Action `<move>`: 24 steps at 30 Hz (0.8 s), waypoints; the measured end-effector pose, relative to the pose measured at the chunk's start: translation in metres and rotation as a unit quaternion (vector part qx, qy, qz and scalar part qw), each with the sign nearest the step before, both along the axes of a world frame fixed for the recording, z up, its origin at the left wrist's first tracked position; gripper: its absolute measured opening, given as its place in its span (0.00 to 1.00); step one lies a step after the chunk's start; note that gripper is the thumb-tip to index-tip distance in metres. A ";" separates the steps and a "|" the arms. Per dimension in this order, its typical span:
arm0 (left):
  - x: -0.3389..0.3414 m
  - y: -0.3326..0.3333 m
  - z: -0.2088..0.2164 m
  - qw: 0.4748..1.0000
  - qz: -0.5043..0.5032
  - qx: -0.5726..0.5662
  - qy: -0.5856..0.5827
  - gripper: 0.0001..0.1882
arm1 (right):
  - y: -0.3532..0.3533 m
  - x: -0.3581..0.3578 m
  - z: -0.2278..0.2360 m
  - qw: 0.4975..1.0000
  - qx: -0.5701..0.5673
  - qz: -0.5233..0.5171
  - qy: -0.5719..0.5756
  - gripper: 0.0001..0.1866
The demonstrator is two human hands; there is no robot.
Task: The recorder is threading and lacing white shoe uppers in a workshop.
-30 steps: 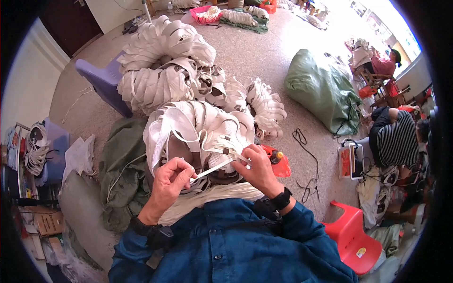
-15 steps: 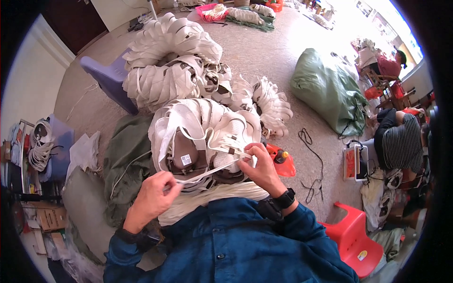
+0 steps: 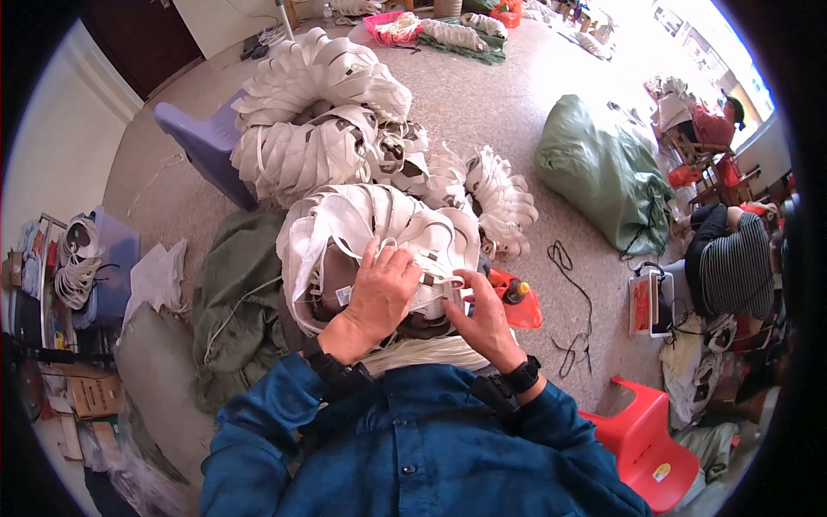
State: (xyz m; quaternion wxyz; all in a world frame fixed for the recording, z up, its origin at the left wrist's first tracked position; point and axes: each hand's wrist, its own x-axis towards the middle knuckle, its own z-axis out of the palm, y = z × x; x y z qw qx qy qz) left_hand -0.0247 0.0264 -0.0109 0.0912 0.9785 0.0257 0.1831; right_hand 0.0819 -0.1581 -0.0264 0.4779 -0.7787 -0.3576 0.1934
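A bundle of white shoe uppers (image 3: 314, 226) sits in front of me, nested side by side, with brown inner linings showing. On the front upper (image 3: 433, 300) a white shoelace (image 3: 441, 277) runs through part of the eyelets. My left hand (image 3: 383, 291) lies over this upper, its fingers curled together at the lacing; its fingertips are partly hidden, with lace beside them. At the upper's right edge, my right hand (image 3: 488, 326) grips with thumb and forefinger, close to the lace. A bunch of loose white laces (image 3: 422, 355) rests across my lap.
More bundled uppers (image 3: 323, 77) are piled behind, by a purple chair (image 3: 202, 142). A green sack (image 3: 594, 168), a black cord (image 3: 568, 302), a red bag with a bottle (image 3: 517, 297) and a red stool (image 3: 646, 439) stand or lie to the right. Other people sit at far right.
My left hand has moved right and forward, from pulling a stretched lace at the left to the lacing on the upper. My right hand has shifted slightly down and right.
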 end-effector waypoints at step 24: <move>-0.020 0.002 0.034 0.963 0.016 -0.267 -0.036 0.08 | 0.030 0.025 -0.013 0.923 0.265 -0.142 0.239 0.13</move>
